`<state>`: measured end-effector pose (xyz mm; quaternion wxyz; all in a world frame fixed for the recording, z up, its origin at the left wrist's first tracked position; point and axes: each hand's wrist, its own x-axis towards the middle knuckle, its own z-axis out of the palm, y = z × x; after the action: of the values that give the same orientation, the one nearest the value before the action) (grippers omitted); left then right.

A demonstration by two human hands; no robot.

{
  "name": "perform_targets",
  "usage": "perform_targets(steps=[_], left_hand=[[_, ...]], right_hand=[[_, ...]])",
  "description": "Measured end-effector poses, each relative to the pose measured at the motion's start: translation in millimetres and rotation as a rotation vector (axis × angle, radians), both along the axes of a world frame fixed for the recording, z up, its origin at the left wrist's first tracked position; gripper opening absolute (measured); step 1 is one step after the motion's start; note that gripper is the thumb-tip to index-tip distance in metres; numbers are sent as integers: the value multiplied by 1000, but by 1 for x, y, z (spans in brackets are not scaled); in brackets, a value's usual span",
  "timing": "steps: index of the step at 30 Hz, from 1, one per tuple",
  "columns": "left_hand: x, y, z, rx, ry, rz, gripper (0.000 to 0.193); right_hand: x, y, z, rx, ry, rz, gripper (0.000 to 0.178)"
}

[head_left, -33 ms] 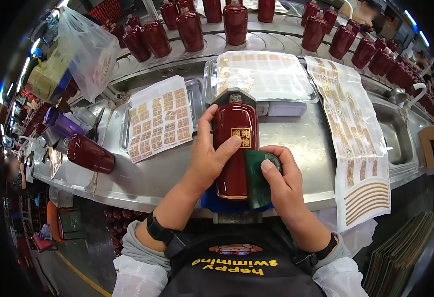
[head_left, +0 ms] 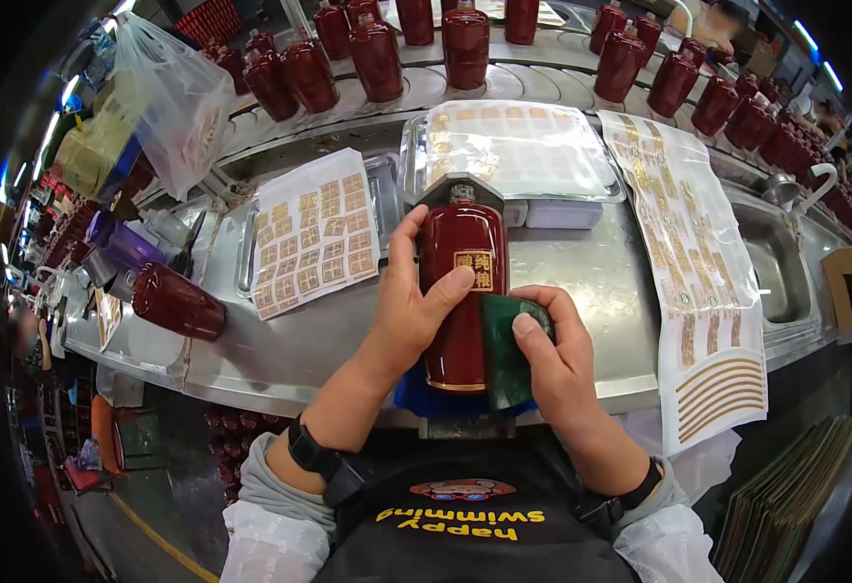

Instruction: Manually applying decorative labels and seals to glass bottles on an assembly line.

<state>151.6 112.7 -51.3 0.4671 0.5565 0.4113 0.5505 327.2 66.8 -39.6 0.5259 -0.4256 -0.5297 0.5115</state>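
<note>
A dark red glossy bottle (head_left: 457, 335) lies in front of me, its neck pointing away, over a blue support (head_left: 411, 394). My left hand (head_left: 411, 301) is wrapped round its left side, the thumb pressing at the lower edge of a square gold label (head_left: 474, 271). Between thumb and fingers, my right hand (head_left: 557, 355) grips a flat green scraper-like piece (head_left: 509, 350) against the bottle's lower right side, just below the label. Part of the green piece is hidden by my thumb and fingers. A grey angular holder (head_left: 489, 187) frames the bottle's neck.
A sheet of gold labels (head_left: 314, 233) lies left; a tray (head_left: 406, 160) with another sheet stands beyond the bottle. A long sticker sheet (head_left: 683, 282) overhangs the right edge near a sink (head_left: 776, 262). Another red bottle (head_left: 178, 303) lies left. Bottles line the conveyor (head_left: 533, 83).
Several bottles on the conveyor at the back have shifted very slightly to the right. Both my hands, the bottle and the green piece look unmoved.
</note>
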Motion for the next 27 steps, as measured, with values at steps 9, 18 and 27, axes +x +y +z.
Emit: perform_targets(steps=[9, 18, 27], left_hand=[[-2, 1, -8, 12, 23, 12, 78], [0, 4, 0, 19, -15, -4, 78], [0, -2, 8, 4, -3, -13, 81]], right_hand=[[-3, -4, -1, -8, -33, -40, 24], [-5, -1, -2, 5, -23, -47, 23], [-3, -4, -5, 40, 3, -59, 23]])
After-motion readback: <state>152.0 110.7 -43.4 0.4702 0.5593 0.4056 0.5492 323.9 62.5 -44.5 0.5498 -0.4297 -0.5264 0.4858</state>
